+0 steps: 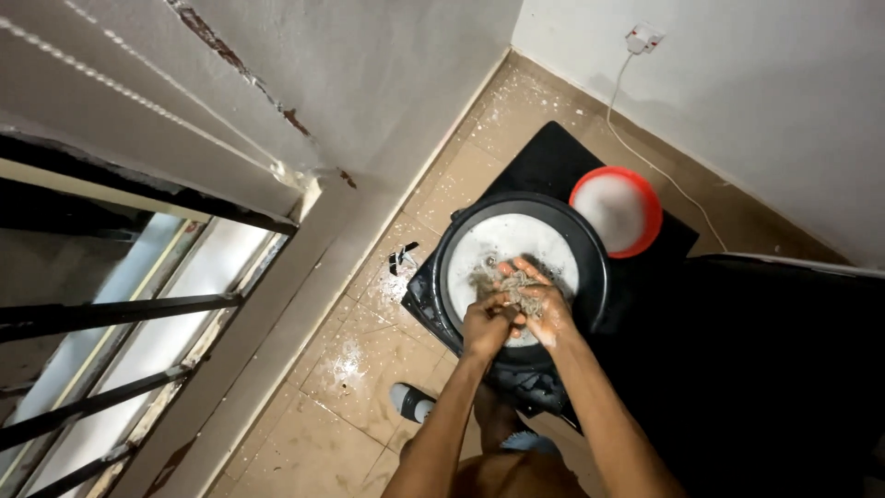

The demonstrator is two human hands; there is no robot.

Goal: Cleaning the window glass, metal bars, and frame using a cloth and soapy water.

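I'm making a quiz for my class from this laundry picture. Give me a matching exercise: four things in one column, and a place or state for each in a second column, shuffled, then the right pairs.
Things:
1. round black plastic basin
2. round red plastic bowl
3. wet grey-beige cloth
4. white wall socket

Places or states:
A. fixed on the white wall, with a cable running down
B. squeezed between the left hand and the right hand
C. beside the basin, on the side toward the wall
D. holds foamy water, under both hands

Pairs: 1-D, 2-C, 3-B, 4-A
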